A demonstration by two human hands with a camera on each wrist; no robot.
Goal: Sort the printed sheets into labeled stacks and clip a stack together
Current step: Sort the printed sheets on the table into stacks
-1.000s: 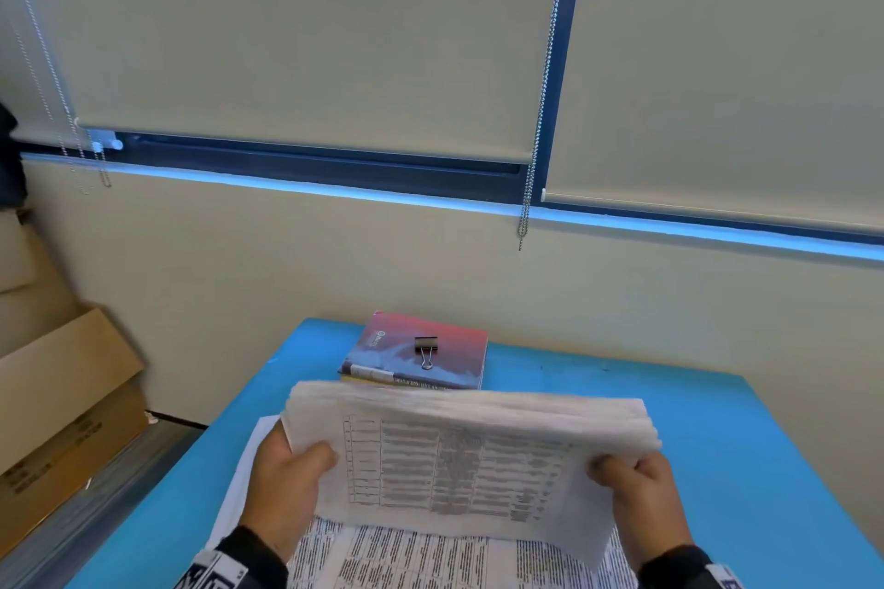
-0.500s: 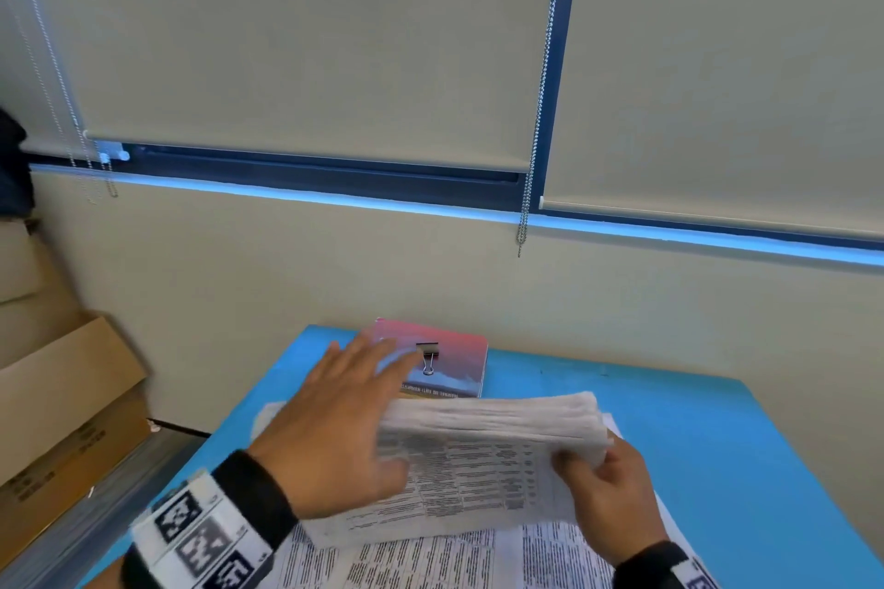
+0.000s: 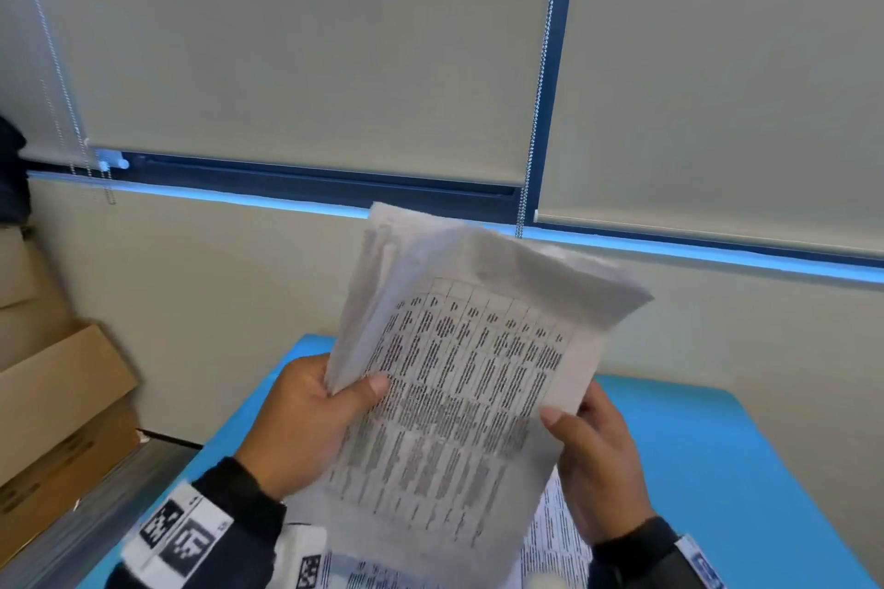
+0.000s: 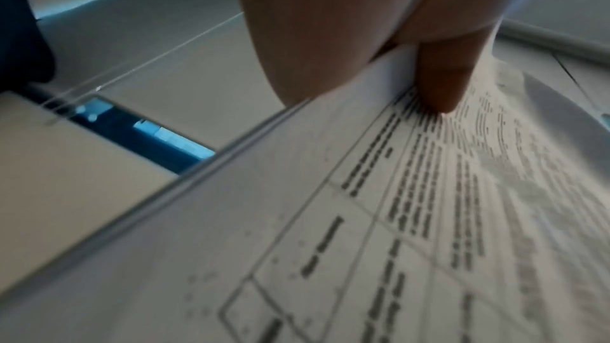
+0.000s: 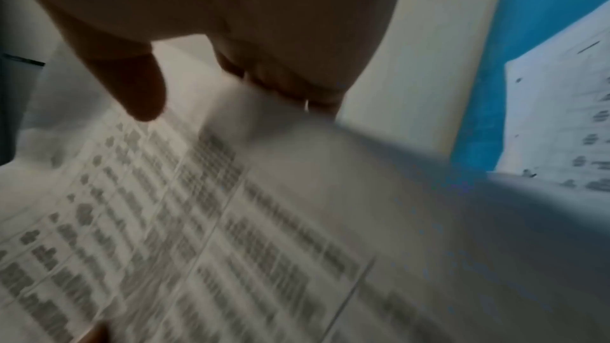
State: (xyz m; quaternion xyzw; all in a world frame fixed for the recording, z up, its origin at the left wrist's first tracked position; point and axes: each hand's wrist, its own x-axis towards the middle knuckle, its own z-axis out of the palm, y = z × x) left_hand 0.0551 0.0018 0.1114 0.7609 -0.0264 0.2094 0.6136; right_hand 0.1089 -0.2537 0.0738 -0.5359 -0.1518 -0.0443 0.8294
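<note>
Both hands are up on the stack [image 3: 459, 378], lifted clear above the table [image 3: 717, 454] and tipped steeply on end! The left hand [image 3: 306, 426] grips the stack's left edge, thumb pressed on the printed face, fingers behind. The right hand [image 3: 598, 459] holds the right edge, thumb on the front, fingers wrapped behind the paper. The top page carries a ruled grid of dense print, too blurred to read. The left wrist wears a band [image 3: 179, 536] with black-and-white square codes, no legible words there. Beneath the hands, more printed sheets [image 3: 555, 536] lie flat on the blue table, text also unreadable. Further left, brown boxes [image 3: 57, 402] sit stacked by the wall; their dark markings can't be made out, contents hidden. Beyond, drawn blinds [image 3: 311, 38] with bead chains [image 3: 538, 110] hanging.
</note>
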